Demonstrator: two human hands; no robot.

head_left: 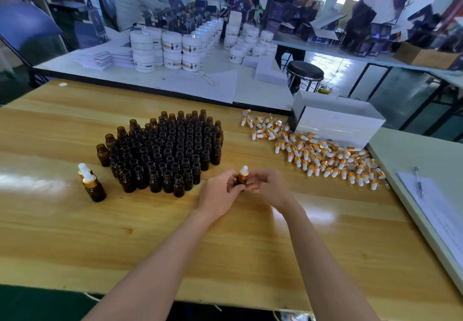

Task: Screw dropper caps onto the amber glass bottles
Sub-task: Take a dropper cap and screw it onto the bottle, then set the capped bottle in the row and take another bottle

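— Where's the amber bottle (242, 179) sitting?
— I'm seeing it upright between both hands: left hand (220, 193) gripping it, right hand (271, 187) pinching its dropper cap (244, 170). Uncapped bottles (162, 150) are standing clustered behind, 2 capped bottles (93, 186) left.

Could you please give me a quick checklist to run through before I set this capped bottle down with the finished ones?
1. Bottle gripped by left hand: ok.
2. Dropper cap upright on its neck, right hand pinching it: ok.
3. Cap fully tightened: cannot tell.
4. Bare table beside the finished bottles on the left: ok.
5. Uncapped bottles standing upright for the next pick: ok.
6. Loose caps on hand at the right: ok.
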